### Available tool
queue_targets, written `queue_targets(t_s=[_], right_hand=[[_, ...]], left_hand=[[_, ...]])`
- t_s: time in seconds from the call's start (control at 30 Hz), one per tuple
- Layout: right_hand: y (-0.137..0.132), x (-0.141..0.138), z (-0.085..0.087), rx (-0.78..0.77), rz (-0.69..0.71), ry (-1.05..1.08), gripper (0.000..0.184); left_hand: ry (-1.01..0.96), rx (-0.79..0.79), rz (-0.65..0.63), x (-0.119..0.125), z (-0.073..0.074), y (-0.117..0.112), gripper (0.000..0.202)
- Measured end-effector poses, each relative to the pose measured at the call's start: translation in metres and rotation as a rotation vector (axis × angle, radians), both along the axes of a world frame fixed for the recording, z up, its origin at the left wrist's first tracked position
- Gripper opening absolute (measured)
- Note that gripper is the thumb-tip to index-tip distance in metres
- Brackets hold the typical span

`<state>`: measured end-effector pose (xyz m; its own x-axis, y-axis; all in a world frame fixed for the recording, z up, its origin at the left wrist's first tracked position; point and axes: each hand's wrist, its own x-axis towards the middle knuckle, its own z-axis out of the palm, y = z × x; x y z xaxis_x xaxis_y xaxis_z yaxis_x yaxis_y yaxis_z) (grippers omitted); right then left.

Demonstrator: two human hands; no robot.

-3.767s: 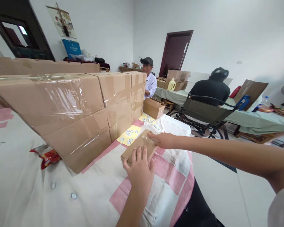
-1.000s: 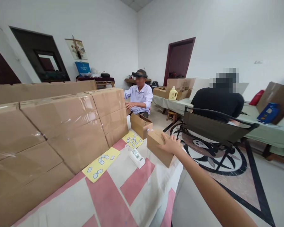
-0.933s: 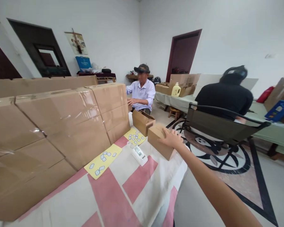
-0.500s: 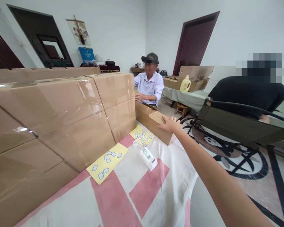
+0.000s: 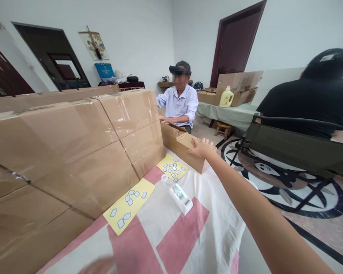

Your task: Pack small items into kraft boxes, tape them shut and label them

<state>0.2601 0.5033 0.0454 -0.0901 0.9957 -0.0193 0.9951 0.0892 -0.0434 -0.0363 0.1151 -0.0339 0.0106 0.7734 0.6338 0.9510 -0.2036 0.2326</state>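
My right hand (image 5: 201,147) lies with fingers spread on top of a small closed cardboard box (image 5: 193,159), arm stretched far out. The box sits at the far end of the pink-and-white cloth (image 5: 188,236), touching an open cardboard box (image 5: 171,136) in front of a seated person in a white shirt (image 5: 178,104). Only a blurred sliver of my left hand (image 5: 97,264) shows at the bottom edge; its fingers cannot be made out. Two yellow sticker sheets (image 5: 173,168) (image 5: 128,203) and a small white device (image 5: 180,198) lie on the cloth nearer to me.
A wall of large taped cardboard boxes (image 5: 74,140) runs along the left. On the right, a person in black (image 5: 305,102) sits in a folding chair (image 5: 291,148), back turned. Behind is a covered table with a yellow bottle (image 5: 225,98) and more boxes.
The small box has gone from under both my hands to the far end of the cloth, against the open box. My right hand stayed on it; my left dropped away.
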Motion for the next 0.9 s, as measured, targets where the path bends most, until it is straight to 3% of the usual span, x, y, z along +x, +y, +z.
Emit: queue_targets(t_s=[0.07, 0.17, 0.23, 0.3, 0.37, 0.5, 0.77, 0.9], right_hand=[[0.001, 0.000, -0.001, -0.005, -0.003, 0.008, 0.101], [0.002, 0.001, -0.002, -0.004, -0.003, 0.016, 0.102], [0.003, 0.002, -0.003, 0.002, 0.002, 0.023, 0.102], [0.004, 0.003, -0.004, 0.008, 0.007, 0.034, 0.102], [0.005, 0.004, -0.006, 0.013, 0.015, 0.053, 0.100], [0.005, 0.004, -0.007, 0.014, 0.020, 0.089, 0.100], [0.001, 0.006, -0.004, 0.004, 0.023, 0.137, 0.100], [-0.002, 0.006, -0.002, 0.020, 0.019, 0.144, 0.101]], left_hand=[[0.009, -0.001, -0.045, 0.020, 0.027, 0.065, 0.034], [-0.002, -0.230, -0.108, 0.070, 0.075, 0.204, 0.040], [-0.005, -0.278, -0.075, 0.104, 0.101, 0.296, 0.046], [-0.025, -0.346, 0.013, 0.128, 0.113, 0.368, 0.044], [-0.038, -0.421, 0.133, 0.140, 0.112, 0.413, 0.045], [0.022, -0.467, 0.263, 0.146, 0.100, 0.447, 0.049], [0.125, -0.490, 0.267, 0.158, 0.084, 0.472, 0.044], [0.090, -0.514, 0.256, 0.148, 0.070, 0.476, 0.041]])
